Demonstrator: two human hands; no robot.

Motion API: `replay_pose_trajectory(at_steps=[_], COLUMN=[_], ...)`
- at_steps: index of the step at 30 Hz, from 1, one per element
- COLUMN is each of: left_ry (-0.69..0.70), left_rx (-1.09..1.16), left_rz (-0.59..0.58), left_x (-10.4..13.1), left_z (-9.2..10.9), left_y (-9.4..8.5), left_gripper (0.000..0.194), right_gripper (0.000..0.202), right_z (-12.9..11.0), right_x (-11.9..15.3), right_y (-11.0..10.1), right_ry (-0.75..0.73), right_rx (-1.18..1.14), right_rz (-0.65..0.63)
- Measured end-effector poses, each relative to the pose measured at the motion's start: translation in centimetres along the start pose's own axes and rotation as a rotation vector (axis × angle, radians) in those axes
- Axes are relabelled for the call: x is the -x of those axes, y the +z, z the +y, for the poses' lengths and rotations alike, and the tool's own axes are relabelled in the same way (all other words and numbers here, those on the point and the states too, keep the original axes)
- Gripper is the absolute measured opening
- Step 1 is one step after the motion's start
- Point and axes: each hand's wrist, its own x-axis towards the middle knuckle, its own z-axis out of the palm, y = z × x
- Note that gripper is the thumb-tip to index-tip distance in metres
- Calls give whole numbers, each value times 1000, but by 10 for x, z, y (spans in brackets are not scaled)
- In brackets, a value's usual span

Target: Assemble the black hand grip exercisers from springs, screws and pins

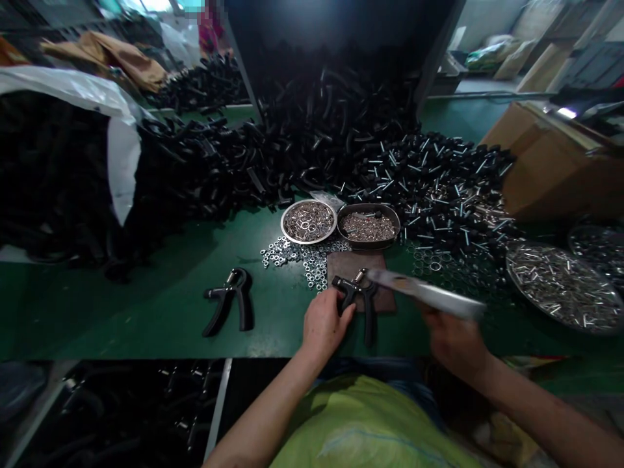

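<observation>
My left hand (325,326) is closed around one handle of a black hand grip strengthener (369,315). Its spring end lies over a brown square plate (390,300) on the green table. My right hand (455,341), smeared by motion, is wrapped round a long flat silver metal bar (433,294). The bar's far end is beside the strengthener's spring, and whether they touch I cannot tell. To the left, a second hand grip strengthener (242,302) lies on the table, handles toward me. Loose nuts (316,268) are scattered just beyond my left hand.
A round dish (284,229) of small metal parts adjoins a dark oval tin (369,246) of tiny pieces. Black handles (219,169) are heaped behind, with black-headed bolts (439,169) to the right. A pan of metal pins (560,286) and a cardboard box (550,162) stand right.
</observation>
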Motion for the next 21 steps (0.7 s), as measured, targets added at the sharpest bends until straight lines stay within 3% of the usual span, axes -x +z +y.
replay_pose_trajectory(at_steps=[3, 5, 7, 9, 13, 14, 17, 21], left_ry=[1, -2, -6, -14, -2, 16, 6, -239], left_rx=[-18, -17, -19, -37, -78, -77, -81, -189], left_rz=[-16, -21, -27, -40, -77, -81, -29, 180], left_x=[-3, -4, -5, -6, -9, -10, -12, 0], left_z=[0, 0, 0, 1, 4, 2, -15, -70], left_y=[-1, -2, -3, -3, -6, -10, -33, -88], left_gripper=[14, 14, 15, 15, 17, 17, 16, 20], right_gripper=[29, 34, 35, 33, 34, 35, 38, 41], right_z=[9, 9, 9, 12, 29, 35, 59, 105], right_x=[-2, -3, -2, 3, 11, 13, 19, 35], right_y=[12, 11, 9, 13, 29, 30, 30, 29], right_ry=[-10, 17, 16, -25, -36, -20, 8, -27], right_rx=[96, 125, 107, 114, 245, 286, 442, 610], right_rz=[-284, -280, -123, -79, -345, -357, -227, -105])
